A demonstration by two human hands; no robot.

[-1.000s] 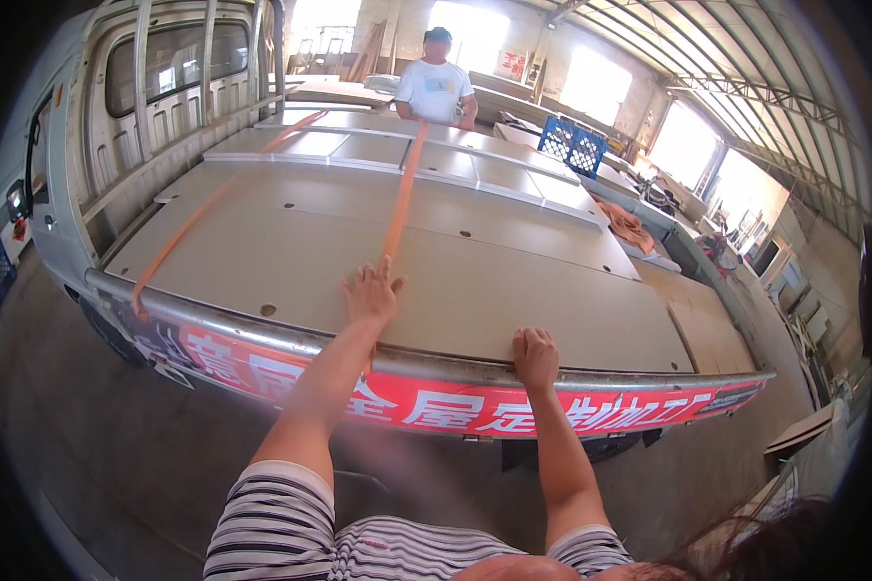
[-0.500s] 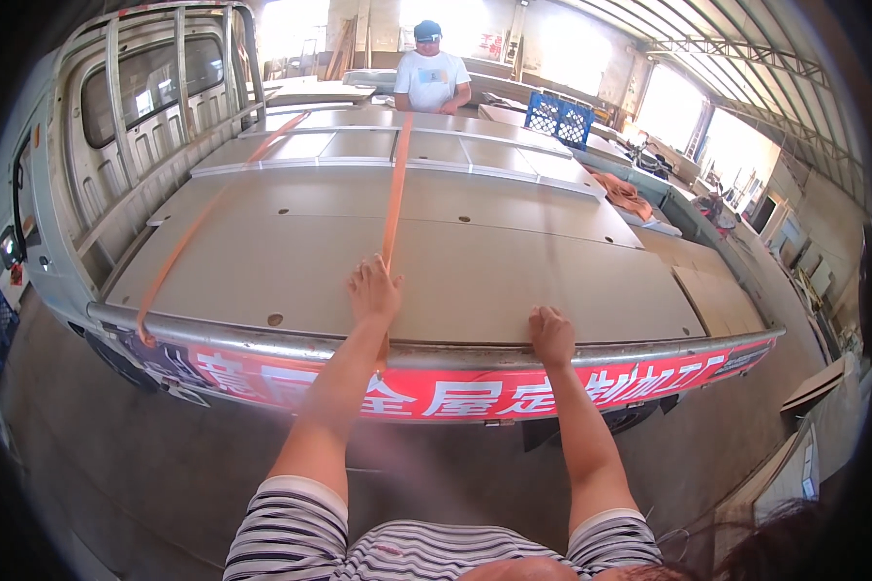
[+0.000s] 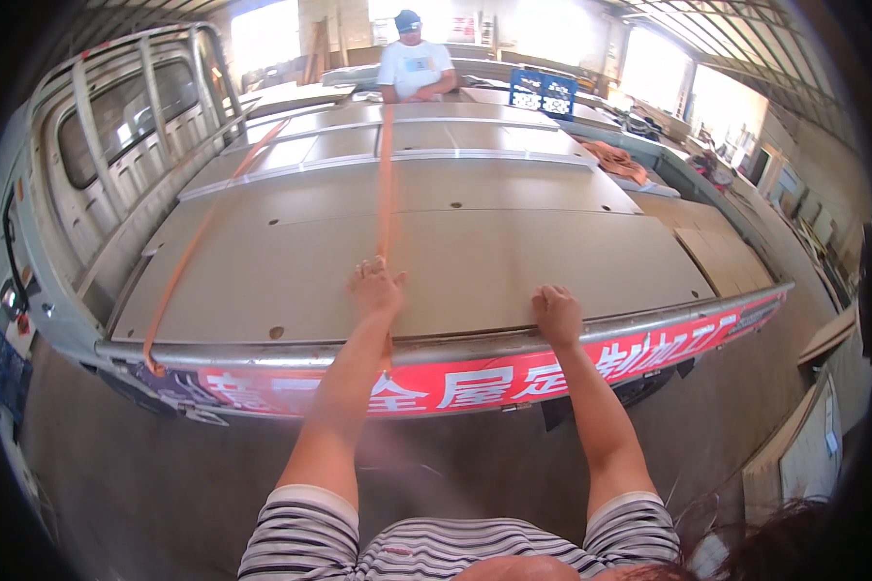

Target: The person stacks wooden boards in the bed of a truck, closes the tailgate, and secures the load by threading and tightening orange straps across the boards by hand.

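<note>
Orange strap (image 3: 386,189) already laid across panels (image 3: 484,242) beyond both hands; tightness unclear.
Left hand (image 3: 376,289) lies half-spread over it; right hand (image 3: 558,315) curls, grip unclear.

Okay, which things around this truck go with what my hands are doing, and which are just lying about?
Seems part of the job:
Right orange strap, with your left hand at it
Side rail, with your right hand curled beside it
Left orange strap
Flat panels under both straps

Seems just lying about:
Blue crate
Bundled orange cloth
Boards at lower right
</note>
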